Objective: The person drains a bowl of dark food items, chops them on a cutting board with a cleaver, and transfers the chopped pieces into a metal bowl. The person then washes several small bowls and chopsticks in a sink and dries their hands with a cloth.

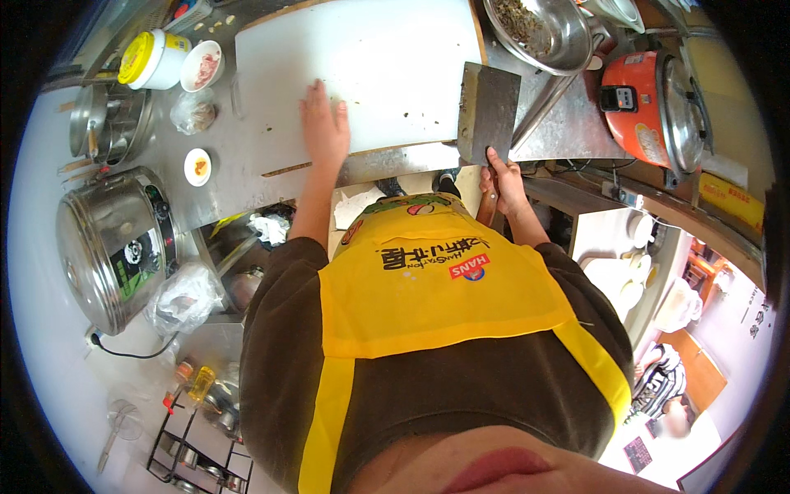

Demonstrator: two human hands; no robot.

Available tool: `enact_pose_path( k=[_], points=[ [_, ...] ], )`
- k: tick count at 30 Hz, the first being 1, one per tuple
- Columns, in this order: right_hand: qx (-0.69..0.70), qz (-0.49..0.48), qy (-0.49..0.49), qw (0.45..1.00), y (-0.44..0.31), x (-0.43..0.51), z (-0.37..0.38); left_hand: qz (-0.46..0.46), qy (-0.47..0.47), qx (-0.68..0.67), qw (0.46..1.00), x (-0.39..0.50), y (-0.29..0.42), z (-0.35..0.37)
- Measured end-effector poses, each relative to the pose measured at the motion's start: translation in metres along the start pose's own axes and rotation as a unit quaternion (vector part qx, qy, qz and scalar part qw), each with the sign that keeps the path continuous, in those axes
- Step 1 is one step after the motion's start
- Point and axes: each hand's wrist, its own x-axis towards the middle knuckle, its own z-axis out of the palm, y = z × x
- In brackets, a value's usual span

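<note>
My left hand lies palm down on a white cutting board, with the thumb apart from the fingers and nothing held. In my right hand is the wooden handle of a cleaver. Its broad dark blade points away from me and overlaps the board's right edge. Several small dark scraps are scattered across the board. A steel bowl holding dark chopped food stands beyond the blade, at the far right.
Left of the board are a yellow-lidded tub, a bowl of raw meat, a knotted plastic bag and a small sauce bowl. A large steel pot stands nearer left. On the right is a red rice cooker. Someone in stripes is lower right.
</note>
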Motion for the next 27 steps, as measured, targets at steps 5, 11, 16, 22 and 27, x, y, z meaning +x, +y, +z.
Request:
enact_pose_path(
  k=[5, 11, 16, 22, 27],
  points=[
    [-0.024, 0.003, -0.039, 0.999, -0.006, 0.003, -0.006, 0.058, -0.06, -0.09, 0.992, -0.005, 0.051, 0.011],
    [-0.05, 0.032, -0.071, 0.996, -0.012, 0.008, -0.011, -0.013, -0.024, -0.338, 0.941, -0.014, 0.065, 0.023],
    [-0.072, 0.077, -0.069, 0.992, -0.001, 0.005, 0.003, -0.115, 0.109, -0.441, 0.883, -0.01, 0.013, -0.008],
    [-0.137, 0.073, -0.12, 0.981, 0.011, 0.008, 0.05, -0.122, 0.143, -0.21, 0.959, -0.032, -0.045, -0.061],
    [-0.166, 0.08, -0.162, 0.969, 0.033, 0.002, 0.112, -0.082, 0.008, 0.018, 0.996, -0.039, -0.069, -0.069]
  ],
)
